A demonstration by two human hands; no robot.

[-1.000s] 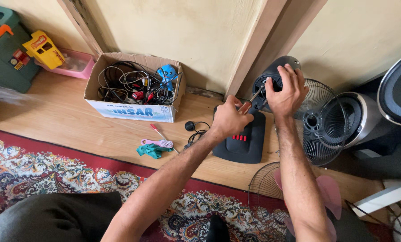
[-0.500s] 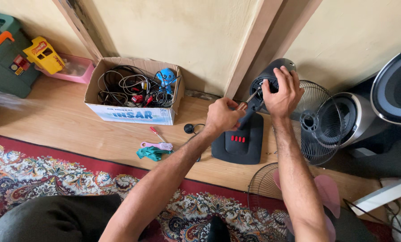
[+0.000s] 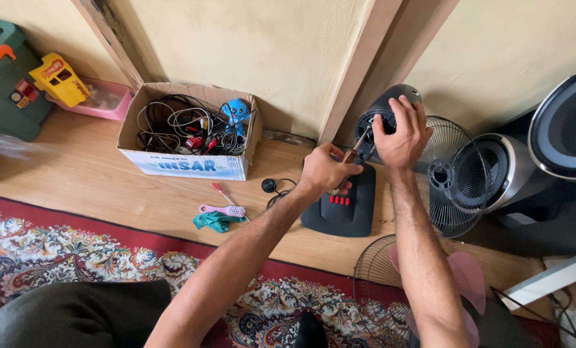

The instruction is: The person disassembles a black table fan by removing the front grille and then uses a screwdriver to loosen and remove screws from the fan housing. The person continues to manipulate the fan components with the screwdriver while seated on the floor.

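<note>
The fan motor housing (image 3: pixel 386 113), a dark rounded plastic shell, stands on its black base (image 3: pixel 341 209) on the wooden floor, against the far wall beside the door post. The right hand (image 3: pixel 401 132) is wrapped over the top of the housing, fingers curled firmly round it. The left hand (image 3: pixel 323 171) is closed on a screwdriver (image 3: pixel 355 147), its shaft angled up to the housing's left face.

Judgement: the housing looks rigid, smooth and top-heavy on its stem; a grip over the crown steadies it best. The plastic may crack under a slipped tip. The wire guard (image 3: pixel 452 177) just right looks light and springy, a poor handhold. A cardboard box (image 3: pixel 188 138) of cables sits left, well apart.
</note>
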